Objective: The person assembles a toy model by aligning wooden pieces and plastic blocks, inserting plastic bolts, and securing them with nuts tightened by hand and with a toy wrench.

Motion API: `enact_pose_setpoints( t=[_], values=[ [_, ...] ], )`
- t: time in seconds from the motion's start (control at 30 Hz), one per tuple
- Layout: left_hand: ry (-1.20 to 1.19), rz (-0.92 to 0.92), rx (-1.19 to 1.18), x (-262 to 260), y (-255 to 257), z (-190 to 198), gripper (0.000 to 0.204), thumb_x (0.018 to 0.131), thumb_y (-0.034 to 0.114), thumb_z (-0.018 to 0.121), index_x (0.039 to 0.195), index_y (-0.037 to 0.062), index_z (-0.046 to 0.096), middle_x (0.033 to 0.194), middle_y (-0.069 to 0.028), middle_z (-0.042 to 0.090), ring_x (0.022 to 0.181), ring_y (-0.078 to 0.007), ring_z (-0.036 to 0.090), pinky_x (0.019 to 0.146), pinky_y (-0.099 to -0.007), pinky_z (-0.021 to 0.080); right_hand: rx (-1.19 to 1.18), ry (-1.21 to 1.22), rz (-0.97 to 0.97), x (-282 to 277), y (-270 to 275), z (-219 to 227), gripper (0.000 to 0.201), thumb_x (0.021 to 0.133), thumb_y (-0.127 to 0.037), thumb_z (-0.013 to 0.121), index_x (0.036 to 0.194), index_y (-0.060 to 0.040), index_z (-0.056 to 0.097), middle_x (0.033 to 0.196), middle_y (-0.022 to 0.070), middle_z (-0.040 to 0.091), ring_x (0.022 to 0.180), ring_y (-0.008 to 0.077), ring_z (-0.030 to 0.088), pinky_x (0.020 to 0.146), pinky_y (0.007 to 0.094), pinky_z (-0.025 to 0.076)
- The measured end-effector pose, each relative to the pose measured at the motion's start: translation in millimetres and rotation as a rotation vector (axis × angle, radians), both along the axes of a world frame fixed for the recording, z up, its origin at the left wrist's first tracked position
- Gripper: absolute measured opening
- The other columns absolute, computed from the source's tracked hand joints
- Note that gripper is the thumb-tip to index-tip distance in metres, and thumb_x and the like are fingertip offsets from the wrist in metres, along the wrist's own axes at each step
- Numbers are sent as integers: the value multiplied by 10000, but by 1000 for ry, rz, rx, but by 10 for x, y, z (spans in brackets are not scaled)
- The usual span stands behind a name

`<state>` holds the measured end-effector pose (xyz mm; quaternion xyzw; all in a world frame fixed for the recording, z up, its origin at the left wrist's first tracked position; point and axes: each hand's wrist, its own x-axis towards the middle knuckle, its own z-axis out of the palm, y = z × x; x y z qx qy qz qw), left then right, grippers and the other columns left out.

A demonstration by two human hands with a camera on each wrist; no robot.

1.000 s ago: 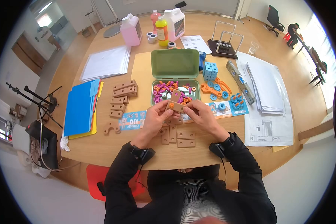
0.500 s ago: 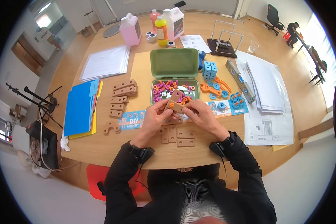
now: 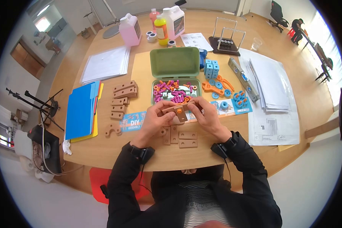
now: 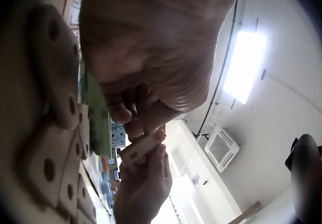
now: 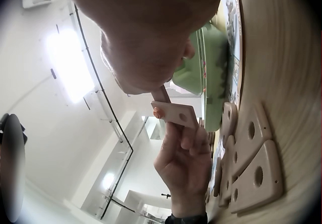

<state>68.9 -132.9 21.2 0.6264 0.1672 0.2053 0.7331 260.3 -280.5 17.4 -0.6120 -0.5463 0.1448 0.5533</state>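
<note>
Between both hands, above the table in front of the green box [image 3: 174,62], are two brown perforated strips [image 3: 183,117] joined by an orange bolt [image 3: 179,111]. One strip runs crosswise and the other points down toward the body. My left hand [image 3: 154,121] grips the crosswise strip at its left end, thumb near the bolt. At the other end my right hand [image 3: 208,118] pinches the pieces between thumb and fingers. The right wrist view shows the orange bolt head [image 5: 159,113] and a hole in the strip [image 5: 176,114]. Below the hands lie several loose brown strips [image 3: 188,143].
Purple and orange bolts [image 3: 176,95] fill the green box. More brown strips [image 3: 119,107] are piled left, beside blue folders [image 3: 81,110]. To the right are orange tools [image 3: 212,89], blue wheels [image 3: 240,99], a spirit level [image 3: 244,79] and papers [image 3: 271,83]. Bottles [image 3: 161,30] stand behind.
The joined strips have turned in the hands: the strip that pointed away toward the box now points toward the body. Both hands stay at nearly the same place.
</note>
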Motion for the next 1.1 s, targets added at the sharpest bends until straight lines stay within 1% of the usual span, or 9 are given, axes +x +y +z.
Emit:
enact_pose_setpoints(
  t=[0.17,0.23,0.33,0.37,0.6,0.67,0.9,0.97,1.1],
  values=[
    [-95,67,5,-25,130,-69,262,1059,184,673,1224,-20,683,909,-83,732,728,-94,623,609,-232,465,61,71,-1,12,16,-44,197,1055,-101,686,1218,5,655,933,126,728,773,164,659,705,303,531],
    [-133,85,-53,-42,133,-92,257,1072,212,636,1170,-18,699,890,-78,717,707,-104,599,611,-244,449,89,-1,-6,-1,2,-27,206,1051,-102,695,1224,6,663,933,128,728,762,170,659,697,303,534],
    [-181,100,-28,-42,112,-98,208,1080,160,615,1165,-11,695,871,-59,693,721,-96,578,628,-242,437,107,-81,-6,-9,-27,8,203,1044,-89,704,1220,5,674,933,128,727,749,175,652,682,304,534],
    [-189,107,-39,-41,104,-91,196,1076,152,607,1149,-8,692,870,-59,692,724,-95,581,640,-244,450,161,-75,-2,-23,-11,1,193,1039,-76,706,1212,6,681,935,132,727,743,186,655,665,307,530],
    [-193,137,-125,-39,47,-52,217,1058,182,604,1120,-9,687,891,-76,700,747,-112,620,644,-263,470,106,-54,-20,15,-7,-60,170,1035,-65,709,1186,10,685,923,95,743,789,164,708,709,291,555],
    [-179,132,-76,-32,53,-67,202,1051,178,601,1095,-3,679,884,-73,697,741,-110,613,637,-260,469,185,-92,5,50,9,-82,197,1025,-46,711,1213,7,686,948,129,724,735,184,655,648,302,518],
    [-180,109,18,-22,103,-134,195,991,173,652,1087,3,650,922,-87,689,754,-105,587,675,-259,470,208,-155,59,103,-24,29,228,986,-35,752,1205,-14,693,926,102,681,682,173,604,613,303,492],
    [-192,105,8,-38,91,-123,179,948,114,688,1084,9,638,1013,-82,669,789,-107,580,706,-267,469,206,-152,96,93,-41,8,291,948,-41,795,1219,-29,692,957,95,678,683,163,590,606,298,489],
    [-225,88,1,-57,82,-71,181,929,11,727,1090,22,644,1019,-15,650,890,-79,587,796,-249,477,209,-180,110,54,-64,86,367,903,-34,834,1241,-39,690,1015,92,682,692,155,589,596,290,487]
  ],
)
